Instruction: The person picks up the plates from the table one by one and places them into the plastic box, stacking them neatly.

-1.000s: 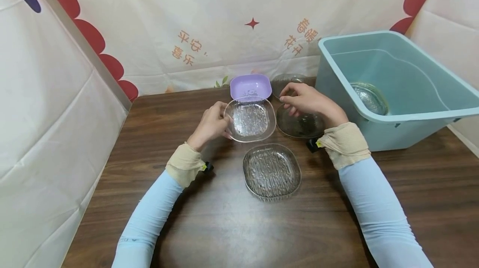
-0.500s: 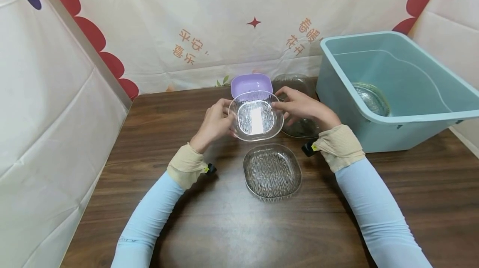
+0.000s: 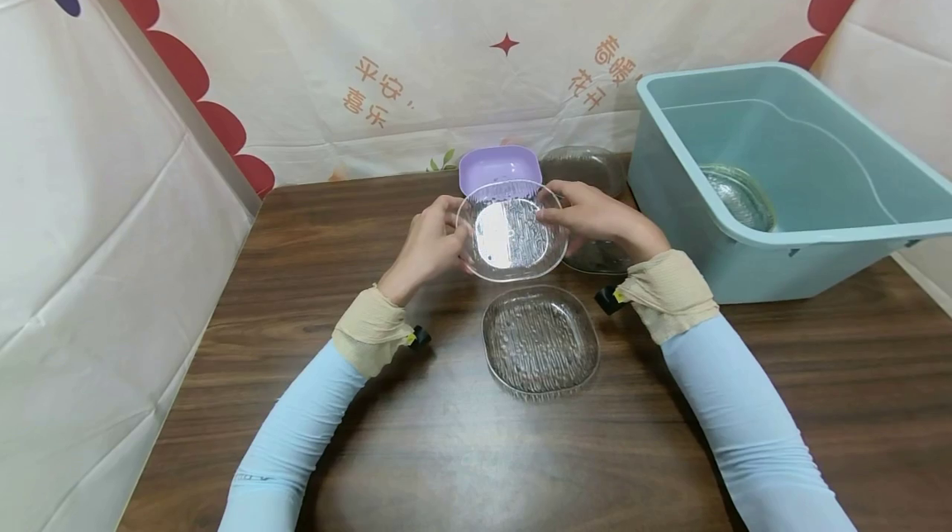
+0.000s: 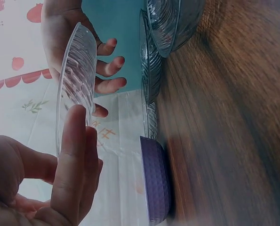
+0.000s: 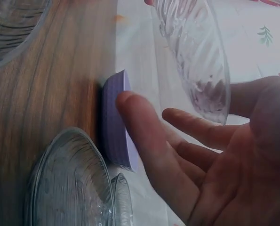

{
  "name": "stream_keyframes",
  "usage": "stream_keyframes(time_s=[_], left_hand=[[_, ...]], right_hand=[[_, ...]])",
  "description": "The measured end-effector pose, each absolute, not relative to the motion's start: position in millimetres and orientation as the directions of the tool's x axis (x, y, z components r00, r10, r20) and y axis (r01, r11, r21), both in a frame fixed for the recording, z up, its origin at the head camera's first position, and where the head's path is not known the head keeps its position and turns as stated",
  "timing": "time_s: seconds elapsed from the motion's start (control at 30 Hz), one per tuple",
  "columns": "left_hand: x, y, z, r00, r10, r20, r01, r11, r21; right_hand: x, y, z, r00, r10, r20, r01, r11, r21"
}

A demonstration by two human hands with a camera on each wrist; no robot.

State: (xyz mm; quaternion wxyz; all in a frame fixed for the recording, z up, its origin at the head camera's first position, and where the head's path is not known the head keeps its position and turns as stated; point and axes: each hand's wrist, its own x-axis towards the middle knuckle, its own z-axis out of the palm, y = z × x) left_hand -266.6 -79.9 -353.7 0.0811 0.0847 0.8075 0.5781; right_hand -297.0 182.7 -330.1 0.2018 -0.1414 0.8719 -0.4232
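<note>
Behind, a white printed cloth (image 3: 476,86); below, a dark wood-grain table (image 3: 446,449). Up off the wood, between two hands, a clear ribbed dish (image 3: 513,230), far edge overlapping the near part of a purple bowl (image 3: 500,160) in the head view. At the left rim, the left hand (image 3: 427,243), pinching the wall between thumb and close-set fingers. At the right rim, the right hand (image 3: 602,216), wall held between thumb and fingers, fingers spread apart underneath. Under that hand and partly blocked by it, a dark tinted dish (image 3: 597,259); farther back, just beside the purple bowl, a second tinted dish (image 3: 583,164). Nearer, flat on the table, a grey ribbed dish (image 3: 540,342). To the right, close beside the tinted dishes, a large teal tub (image 3: 744,276), with a greenish see-through dish (image 3: 736,195) inside, partly hidden by the near wall.
</note>
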Motion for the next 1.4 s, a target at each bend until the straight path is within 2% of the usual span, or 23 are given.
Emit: stream_keyframes(time_s=[0.27,0.5,1.03,1.4], left_hand=[[-268,-80,-356,-0.971,0.236,-0.043,0.038,0.327,0.944],[-267,-81,-354,-0.973,0.23,-0.031,0.045,0.319,0.947],[-269,-84,-354,-0.971,0.238,0.024,0.116,0.38,0.918],[-273,-85,-359,-0.978,0.209,0.011,0.081,0.329,0.941]], right_hand=[[-296,181,-333,-0.853,-0.457,-0.252,-0.001,0.484,-0.875],[-297,176,-333,-0.865,-0.446,-0.23,0.037,0.4,-0.916],[-297,178,-331,-0.891,-0.409,-0.194,0.011,0.409,-0.913],[-294,185,-317,-0.928,-0.338,-0.16,0.006,0.415,-0.91]])
